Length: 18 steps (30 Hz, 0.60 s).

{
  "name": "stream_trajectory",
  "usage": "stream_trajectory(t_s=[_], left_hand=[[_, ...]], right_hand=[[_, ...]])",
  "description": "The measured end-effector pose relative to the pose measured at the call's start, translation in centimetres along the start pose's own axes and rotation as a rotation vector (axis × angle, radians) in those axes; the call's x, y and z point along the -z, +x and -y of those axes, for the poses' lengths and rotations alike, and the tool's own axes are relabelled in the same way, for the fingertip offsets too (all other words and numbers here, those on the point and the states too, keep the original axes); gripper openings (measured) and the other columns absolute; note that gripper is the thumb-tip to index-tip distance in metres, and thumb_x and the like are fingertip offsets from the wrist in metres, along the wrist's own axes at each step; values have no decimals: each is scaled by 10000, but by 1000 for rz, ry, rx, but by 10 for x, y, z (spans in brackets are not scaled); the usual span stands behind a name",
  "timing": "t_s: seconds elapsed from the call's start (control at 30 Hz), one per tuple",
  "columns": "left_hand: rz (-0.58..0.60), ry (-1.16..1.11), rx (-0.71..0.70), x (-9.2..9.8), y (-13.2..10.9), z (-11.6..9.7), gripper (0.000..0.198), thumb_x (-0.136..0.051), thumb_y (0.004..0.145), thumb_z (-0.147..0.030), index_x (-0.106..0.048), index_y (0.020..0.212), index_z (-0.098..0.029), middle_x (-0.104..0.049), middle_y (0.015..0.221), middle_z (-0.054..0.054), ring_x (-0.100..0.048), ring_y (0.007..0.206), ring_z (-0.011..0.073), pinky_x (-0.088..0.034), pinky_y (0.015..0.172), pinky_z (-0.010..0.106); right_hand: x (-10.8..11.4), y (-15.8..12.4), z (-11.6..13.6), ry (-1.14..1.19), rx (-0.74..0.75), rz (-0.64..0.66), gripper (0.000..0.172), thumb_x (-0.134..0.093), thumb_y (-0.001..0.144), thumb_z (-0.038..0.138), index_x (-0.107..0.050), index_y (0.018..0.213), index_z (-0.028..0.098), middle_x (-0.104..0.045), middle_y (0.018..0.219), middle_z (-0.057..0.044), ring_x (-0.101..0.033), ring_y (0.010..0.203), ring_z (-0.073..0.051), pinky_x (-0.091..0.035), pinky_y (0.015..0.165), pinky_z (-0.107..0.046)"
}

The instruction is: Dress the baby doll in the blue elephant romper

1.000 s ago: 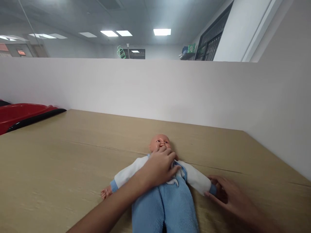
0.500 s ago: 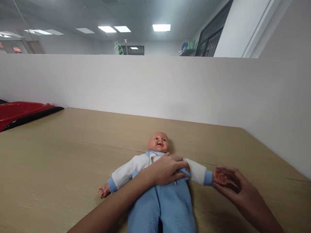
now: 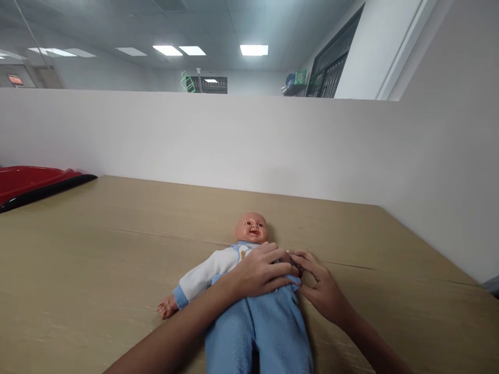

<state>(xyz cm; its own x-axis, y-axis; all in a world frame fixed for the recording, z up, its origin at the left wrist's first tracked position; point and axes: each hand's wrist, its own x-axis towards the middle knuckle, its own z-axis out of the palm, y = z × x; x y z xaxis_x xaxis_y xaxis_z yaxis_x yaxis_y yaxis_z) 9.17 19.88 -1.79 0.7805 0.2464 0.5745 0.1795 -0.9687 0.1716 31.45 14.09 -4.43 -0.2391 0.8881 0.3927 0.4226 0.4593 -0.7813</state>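
A baby doll [image 3: 252, 228] in a white and blue fleece outfit [image 3: 230, 322] lies face up on the tan tabletop, head away from me. My left hand [image 3: 261, 270] rests across its chest, fingers curled over the blue cloth at the doll's right-hand side in view. Close against that same side, my right hand [image 3: 317, 288] has its fingers bent around the doll's arm, which is mostly hidden behind the fingers. The other doll arm, in its white sleeve [image 3: 200, 272], stretches out to the left with its bare plastic hand [image 3: 167, 307] on the table.
The tan tabletop [image 3: 97, 270] meets a low white wall [image 3: 241, 140] at the back. A red tub-like object with a black rim [image 3: 42, 189] is at the far left. Beyond the wall, a room with ceiling lights [image 3: 253, 50] and a barred window [image 3: 329, 62] shows.
My right hand has moved left from the doll's outstretched hand to beside its body. The doll's arm on that side no longer reaches outward. My left hand stays on the chest.
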Motion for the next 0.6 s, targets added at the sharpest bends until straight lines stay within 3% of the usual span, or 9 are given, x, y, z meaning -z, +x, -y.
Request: stream_trajectory(t_s=[0.1,0.2,0.27,0.4,0.53,0.6], left_hand=[[-22,-156,113,3,2,2,262,-581,1049,-435,-721,1139,-232,-672,1196,103,-612,1080,232,-463,974,364],[-50,-371,228,4,7,4,192,-693,970,-373,-709,1062,-205,-644,1192,104,-610,1132,249,-479,1016,376],[-46,-517,282,3,9,4,173,-723,934,-342,-691,1021,-197,-643,1130,85,-619,1098,242,-491,997,362],[-40,-723,410,0,13,5,158,-705,912,-313,-663,998,-188,-655,1022,45,-627,974,211,-490,900,320],[27,-884,596,1,15,9,149,-696,866,-300,-641,949,-189,-675,944,20,-625,909,203,-477,831,307],[51,-906,641,1,17,12,128,-691,839,-278,-645,920,-190,-678,938,15,-622,919,206,-466,830,306]], right_hand=[[3,-10,-5,66,-51,29,327,-631,943,270,-732,1251,309,-624,1426,-93,-547,1389,-291,-434,1201,-504],[-3,-20,-10,107,-83,-28,325,-664,955,374,-706,1270,309,-618,1452,-91,-530,1419,-307,-429,1215,-515],[-13,-24,-9,75,-101,-79,342,-708,946,409,-670,1268,303,-647,1383,-85,-571,1356,-296,-474,1174,-481],[-34,-28,0,156,-187,-252,485,-768,914,471,-520,1299,310,-657,1186,-41,-669,1040,-216,-594,961,-377],[-42,-31,6,99,-298,-460,480,-771,882,532,-526,1202,271,-635,1167,-68,-674,1057,-243,-610,941,-405],[-43,-34,11,47,-324,-458,457,-736,899,530,-535,1207,260,-625,1195,-87,-693,1053,-254,-629,926,-424]])
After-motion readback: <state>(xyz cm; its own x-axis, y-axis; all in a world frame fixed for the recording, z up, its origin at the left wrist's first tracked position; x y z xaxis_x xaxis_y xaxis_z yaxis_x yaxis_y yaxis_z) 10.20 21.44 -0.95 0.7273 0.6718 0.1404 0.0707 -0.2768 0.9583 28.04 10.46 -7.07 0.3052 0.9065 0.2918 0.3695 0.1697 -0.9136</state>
